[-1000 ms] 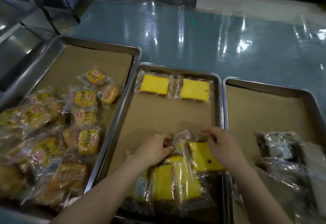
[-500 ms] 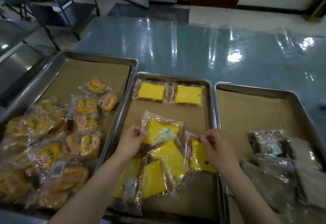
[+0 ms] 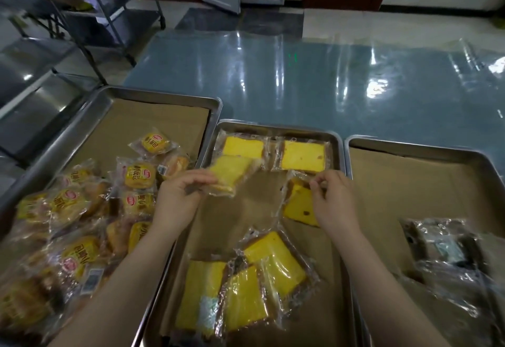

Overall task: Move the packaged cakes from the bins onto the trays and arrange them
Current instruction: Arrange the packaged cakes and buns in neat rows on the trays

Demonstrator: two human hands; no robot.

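We see the left hand pinching a wrapped cake over the middle tray — right hand pinching a second cake by its wrapper, near the back row.

- The dark packs in the right tray are blurred — no telling what they hold.
- The left tray is cut off at the left edge.
- The left hand hides an edge of the left cake pack — the right hand hides part of the right cake pack.
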